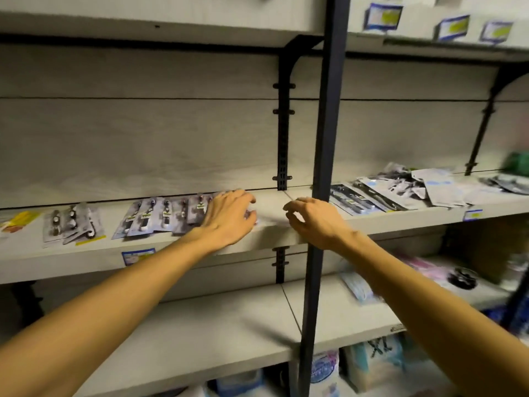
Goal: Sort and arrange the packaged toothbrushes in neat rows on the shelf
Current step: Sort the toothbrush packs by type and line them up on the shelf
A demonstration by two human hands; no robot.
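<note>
Several packaged toothbrushes (163, 216) lie side by side in a row on the grey middle shelf (269, 233). My left hand (229, 217) lies flat over the right end of that row, fingers spread and pressing on the last packs. My right hand (313, 217) hovers just right of it above bare shelf, fingers loosely curled, holding nothing. Two more packs (71, 223) lie apart to the left. A loose pile of packaged toothbrushes (372, 196) sits on the same shelf beyond the post.
A dark vertical post (323, 179) stands right in front of my right hand. A yellow pack (20, 220) lies at the far left. Price labels (138, 255) hang on the shelf edges. Lower shelves hold pink and blue packs (357, 287) and white bags (380, 359).
</note>
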